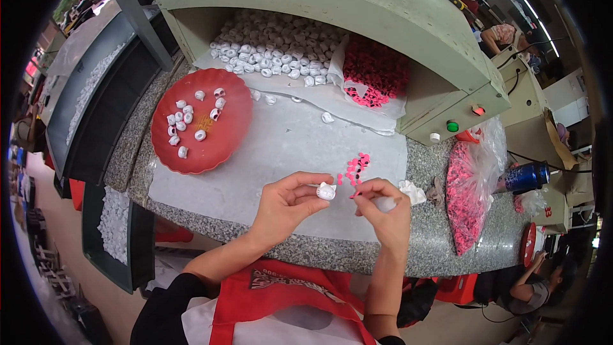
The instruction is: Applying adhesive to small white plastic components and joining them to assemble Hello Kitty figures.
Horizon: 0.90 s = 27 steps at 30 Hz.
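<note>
Between the thumb and fingers of my left hand [284, 204] is a small white cat-head figure [326, 191] with pointed ears. Close by on the right, my right hand [386, 209] pinches a tiny pink and black piece [356, 195]. A gap separates that piece from the figure. Just beyond my hands, a loose scatter of pink and black pieces [355, 169] lies on the white sheet [281, 147]. To the left, a red scalloped plate [223, 144] carries several white figures, some with dark and pink marks.
A pale green metal housing [408, 32] arches over heaped white figures [274, 45] and a pile of pink pieces [370, 76]. At the right lie a bag of pink pieces [466, 198] and a blue can [527, 176]. Left stands a dark bin [115, 223]. Other people sit nearby.
</note>
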Each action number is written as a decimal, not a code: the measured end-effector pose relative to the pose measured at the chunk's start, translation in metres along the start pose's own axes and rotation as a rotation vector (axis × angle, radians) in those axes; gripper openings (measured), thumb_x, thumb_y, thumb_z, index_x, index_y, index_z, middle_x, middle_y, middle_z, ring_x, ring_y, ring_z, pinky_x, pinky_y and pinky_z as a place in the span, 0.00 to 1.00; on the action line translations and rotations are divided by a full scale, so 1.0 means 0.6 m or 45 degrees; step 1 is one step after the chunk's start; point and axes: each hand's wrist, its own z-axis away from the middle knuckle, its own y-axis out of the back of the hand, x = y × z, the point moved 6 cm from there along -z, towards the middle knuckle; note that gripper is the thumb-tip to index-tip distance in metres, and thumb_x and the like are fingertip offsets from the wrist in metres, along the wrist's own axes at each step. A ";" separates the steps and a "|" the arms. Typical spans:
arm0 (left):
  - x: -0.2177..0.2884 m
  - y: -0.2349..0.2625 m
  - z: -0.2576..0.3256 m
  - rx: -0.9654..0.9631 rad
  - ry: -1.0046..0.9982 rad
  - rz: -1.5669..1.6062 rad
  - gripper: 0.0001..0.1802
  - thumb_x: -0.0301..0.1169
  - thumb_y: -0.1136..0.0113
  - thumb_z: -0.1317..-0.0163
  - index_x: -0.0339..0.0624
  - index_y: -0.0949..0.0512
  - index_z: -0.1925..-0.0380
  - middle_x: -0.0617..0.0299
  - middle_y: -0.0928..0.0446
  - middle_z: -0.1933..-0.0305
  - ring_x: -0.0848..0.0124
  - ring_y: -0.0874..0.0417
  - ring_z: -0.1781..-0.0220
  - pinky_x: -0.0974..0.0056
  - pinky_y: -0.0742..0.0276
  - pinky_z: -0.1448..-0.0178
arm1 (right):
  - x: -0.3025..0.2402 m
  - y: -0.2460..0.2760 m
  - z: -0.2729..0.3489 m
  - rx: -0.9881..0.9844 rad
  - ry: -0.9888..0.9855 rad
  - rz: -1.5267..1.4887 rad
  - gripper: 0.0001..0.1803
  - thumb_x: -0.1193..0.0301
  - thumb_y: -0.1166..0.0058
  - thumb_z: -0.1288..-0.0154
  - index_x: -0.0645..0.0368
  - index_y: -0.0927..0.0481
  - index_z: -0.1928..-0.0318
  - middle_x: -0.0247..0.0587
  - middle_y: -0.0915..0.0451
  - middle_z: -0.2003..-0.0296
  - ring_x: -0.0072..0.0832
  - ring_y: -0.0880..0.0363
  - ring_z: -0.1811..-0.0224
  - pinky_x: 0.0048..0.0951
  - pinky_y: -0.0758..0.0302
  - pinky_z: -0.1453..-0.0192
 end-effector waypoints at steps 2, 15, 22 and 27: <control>-0.002 -0.002 -0.001 -0.011 -0.021 0.004 0.18 0.12 0.47 0.49 0.30 0.30 0.56 0.52 0.27 0.54 0.65 0.24 0.52 0.67 0.26 0.49 | -0.023 -0.031 0.029 -0.037 0.046 -0.172 0.06 0.83 0.45 0.52 0.66 0.23 0.70 0.37 0.24 0.75 0.19 0.27 0.74 0.18 0.28 0.73; 0.036 -0.011 0.017 -0.096 -0.379 -0.189 0.17 0.09 0.49 0.50 0.29 0.29 0.58 0.47 0.34 0.49 0.61 0.27 0.48 0.63 0.26 0.45 | -0.007 -0.055 0.041 0.168 0.066 -0.292 0.05 0.81 0.41 0.51 0.66 0.23 0.71 0.35 0.24 0.74 0.18 0.28 0.75 0.16 0.31 0.70; 0.035 -0.009 0.014 -0.183 -0.363 0.058 0.17 0.13 0.49 0.47 0.30 0.29 0.55 0.45 0.32 0.48 0.59 0.28 0.47 0.61 0.28 0.45 | -0.020 -0.057 0.047 0.184 0.311 -0.110 0.08 0.85 0.43 0.53 0.67 0.25 0.69 0.39 0.25 0.71 0.20 0.27 0.73 0.19 0.28 0.69; 0.029 -0.017 0.017 -0.117 -0.373 -0.027 0.14 0.15 0.50 0.45 0.30 0.28 0.57 0.47 0.29 0.51 0.60 0.26 0.49 0.62 0.27 0.48 | -0.029 -0.055 0.048 0.165 0.406 -0.002 0.09 0.86 0.41 0.55 0.67 0.23 0.70 0.37 0.25 0.72 0.20 0.28 0.71 0.18 0.32 0.67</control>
